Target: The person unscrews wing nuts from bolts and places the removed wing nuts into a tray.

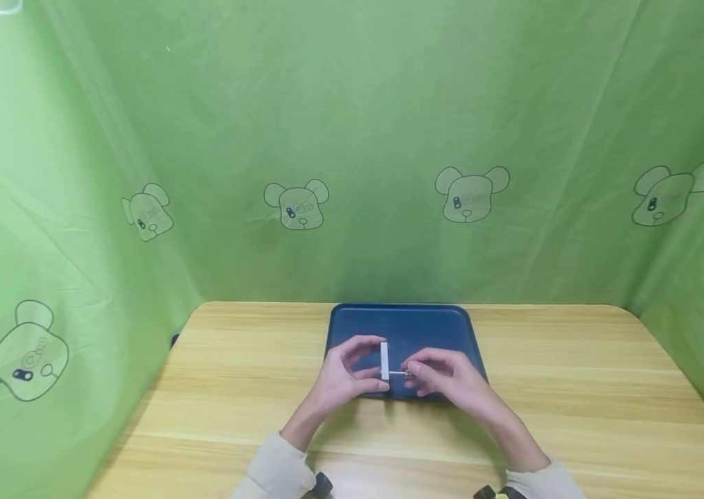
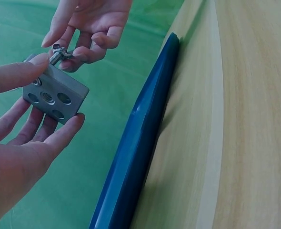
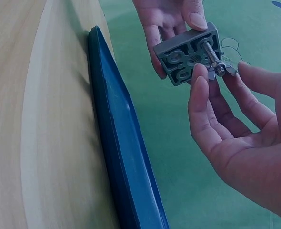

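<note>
A grey metal block (image 2: pixel 73 88) with several round holes is held on edge by my left hand (image 1: pixel 342 371), thumb on one side and fingertips on the other. From its ribbed face a threaded bolt (image 3: pixel 209 51) sticks out towards my right hand (image 1: pixel 454 380). Near the free end of that bolt sits a wing nut (image 3: pixel 230 69). The thumb and fingers of my right hand pinch the wing nut, as the right wrist view shows. Block and bolt are in the air above a blue tray (image 1: pixel 402 317).
The tray lies on a wooden table (image 1: pixel 576 374), near its far edge. Green cloth (image 1: pixel 377 104) printed with bear heads surrounds the table at the back and sides.
</note>
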A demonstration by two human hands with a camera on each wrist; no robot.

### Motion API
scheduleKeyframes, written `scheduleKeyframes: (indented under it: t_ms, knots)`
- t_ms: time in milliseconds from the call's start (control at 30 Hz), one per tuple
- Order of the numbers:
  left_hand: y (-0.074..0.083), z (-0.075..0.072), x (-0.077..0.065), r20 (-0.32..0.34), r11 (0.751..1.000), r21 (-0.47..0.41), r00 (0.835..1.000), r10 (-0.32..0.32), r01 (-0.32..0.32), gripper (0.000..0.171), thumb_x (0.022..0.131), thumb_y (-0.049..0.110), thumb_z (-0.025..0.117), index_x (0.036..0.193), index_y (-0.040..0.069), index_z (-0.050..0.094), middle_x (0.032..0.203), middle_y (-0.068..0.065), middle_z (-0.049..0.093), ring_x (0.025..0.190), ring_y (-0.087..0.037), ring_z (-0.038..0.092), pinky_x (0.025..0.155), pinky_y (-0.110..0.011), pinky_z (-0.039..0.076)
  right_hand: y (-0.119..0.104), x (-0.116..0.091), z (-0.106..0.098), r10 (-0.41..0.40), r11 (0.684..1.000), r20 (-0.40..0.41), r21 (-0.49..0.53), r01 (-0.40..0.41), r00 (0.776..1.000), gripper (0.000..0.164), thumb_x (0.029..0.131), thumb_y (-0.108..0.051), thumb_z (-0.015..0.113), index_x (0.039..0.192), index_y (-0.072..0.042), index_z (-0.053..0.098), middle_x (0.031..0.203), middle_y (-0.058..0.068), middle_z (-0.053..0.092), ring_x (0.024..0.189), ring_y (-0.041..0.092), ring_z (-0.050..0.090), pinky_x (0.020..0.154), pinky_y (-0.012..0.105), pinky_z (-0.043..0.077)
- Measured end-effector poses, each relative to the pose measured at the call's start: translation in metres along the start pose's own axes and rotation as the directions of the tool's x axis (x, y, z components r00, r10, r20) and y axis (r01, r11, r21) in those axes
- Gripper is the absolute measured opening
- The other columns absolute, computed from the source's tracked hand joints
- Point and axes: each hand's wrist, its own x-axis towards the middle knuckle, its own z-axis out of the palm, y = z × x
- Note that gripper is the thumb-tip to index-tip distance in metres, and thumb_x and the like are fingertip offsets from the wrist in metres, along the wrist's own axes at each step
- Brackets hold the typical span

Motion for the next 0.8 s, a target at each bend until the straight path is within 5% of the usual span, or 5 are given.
scheduleKeyframes:
  t_ms: [267,533,800]
  knots:
    - [0.0005,0.0004,-0.0001,0.004,1.000,0.001,1.000,-0.007,0.007,0.069,0.074,-0.017,0.079,0.137,-0.004,0.057,0.141,-0.014,0.057,0.133,-0.029,0.054,0.106,-0.045,0.055,-0.0020,-0.0012,-0.0012,0.007,1.000,-0.007,-0.023,-0.007,1.000,0.024,0.101,-0.017,0.066,0.114,0.002,0.070,0.107,0.015,0.074,0.097,0.035,0.073,0.079,0.042,0.067]
    - [0.0010,-0.0002,-0.0004,0.005,1.000,0.001,1.000,-0.010,0.010,0.068,0.075,-0.017,0.079,0.138,-0.005,0.056,0.140,-0.014,0.058,0.132,-0.028,0.054,0.105,-0.044,0.056,-0.0030,-0.0019,-0.0013,-0.007,1.000,0.002,-0.025,0.007,1.000,0.024,0.099,-0.015,0.069,0.115,0.002,0.071,0.116,0.031,0.067,0.102,0.035,0.072,0.083,0.039,0.066]
    - [0.0009,-0.0003,-0.0006,0.012,1.000,-0.006,1.000,-0.010,0.010,0.068,0.075,-0.017,0.079,0.138,-0.004,0.056,0.140,-0.015,0.058,0.134,-0.032,0.053,0.106,-0.044,0.055,-0.0023,-0.0032,-0.0022,-0.001,1.000,0.003,-0.011,0.001,1.000,0.030,0.096,-0.014,0.073,0.121,0.001,0.069,0.123,0.023,0.067,0.116,0.038,0.066,0.093,0.032,0.062]
